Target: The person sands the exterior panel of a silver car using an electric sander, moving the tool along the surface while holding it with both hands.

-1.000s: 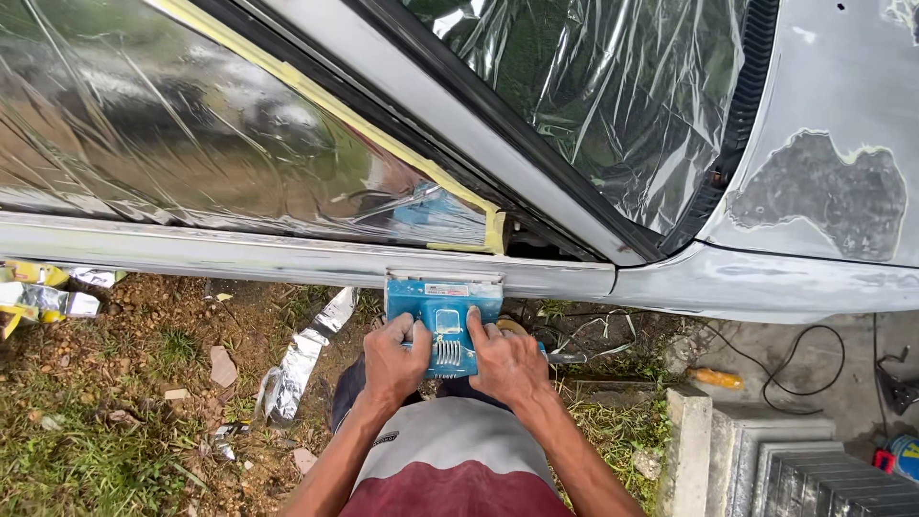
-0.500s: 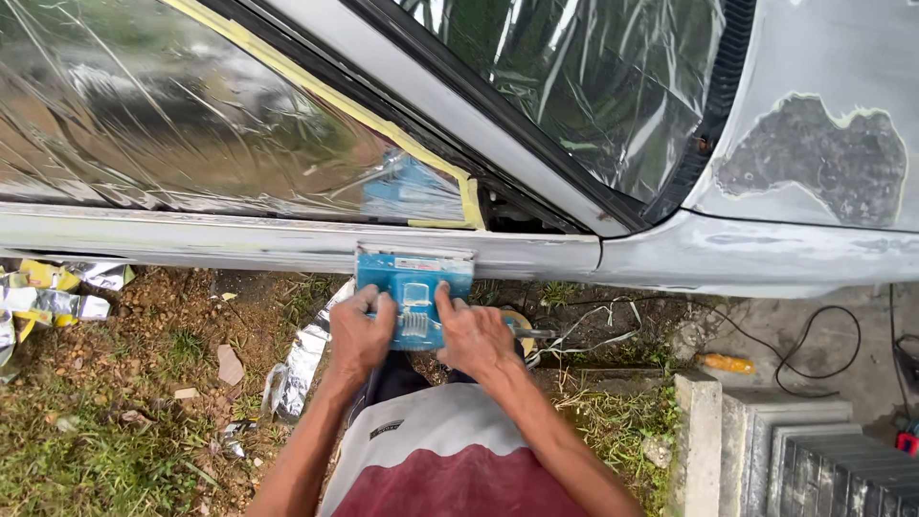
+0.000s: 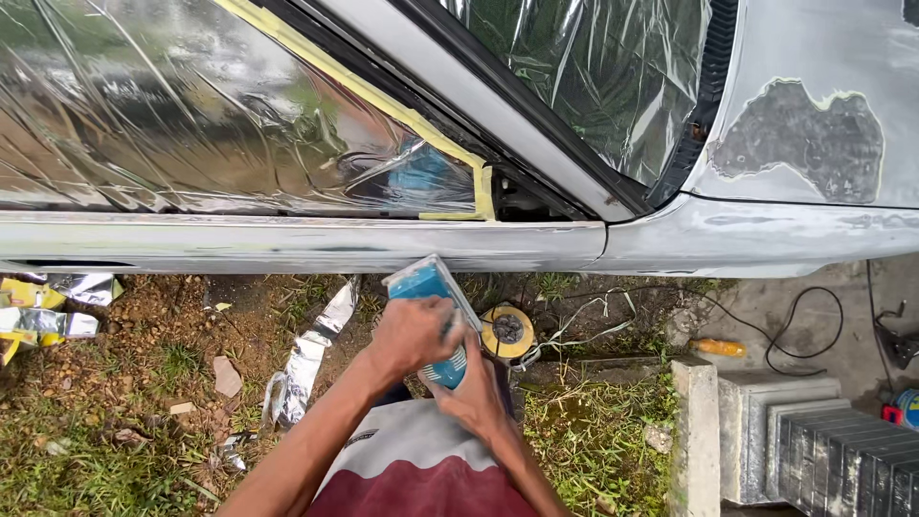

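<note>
I look down at a grey sanded car door sill (image 3: pixel 287 244). Both my hands hold a blue electric sander (image 3: pixel 431 297), tilted and lifted off the panel. My left hand (image 3: pixel 412 335) wraps over the sander's top. My right hand (image 3: pixel 474 388) supports it from below, near the lower end. The windows above are masked with clear plastic sheet (image 3: pixel 191 124) and yellow tape (image 3: pixel 383 105). A grey filler patch (image 3: pixel 799 139) shows on the panel at the upper right.
A roll of yellow tape (image 3: pixel 507 330) lies on the ground beside the sander. A black cable (image 3: pixel 795 335) runs over the concrete at the right. Concrete blocks (image 3: pixel 766 431) stand at the lower right. Foil scraps (image 3: pixel 306 359) and litter lie on the grass.
The sander has come off the sill and tilted upward on its edge. My hands have shifted from flat on its top to gripping it from above and below.
</note>
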